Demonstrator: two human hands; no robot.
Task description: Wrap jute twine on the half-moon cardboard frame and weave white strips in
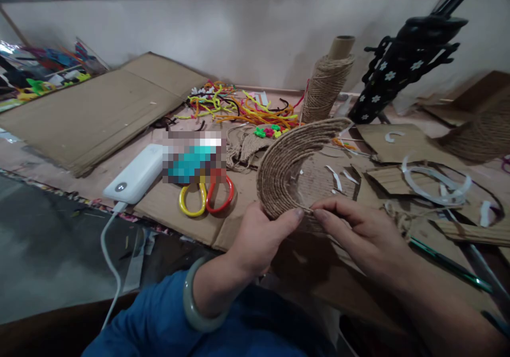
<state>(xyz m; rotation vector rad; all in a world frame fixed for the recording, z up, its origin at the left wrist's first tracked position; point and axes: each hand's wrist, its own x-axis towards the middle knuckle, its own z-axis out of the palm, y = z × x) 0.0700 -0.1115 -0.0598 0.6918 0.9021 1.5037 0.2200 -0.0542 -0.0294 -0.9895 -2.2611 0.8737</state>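
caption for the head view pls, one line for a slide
Both hands, left hand and right hand, pinch a jute-wrapped crescent over cardboard, beside scissors and a twine spool.

A white power bank (134,175), scissors (206,196), jute spool (327,83), pipe cleaners (243,108) on cardboard (91,113)

A pale green bangle (197,306) circles the left wrist, just above a blue garment (159,325); beyond the bangle, both forearms are bare of sleeves.
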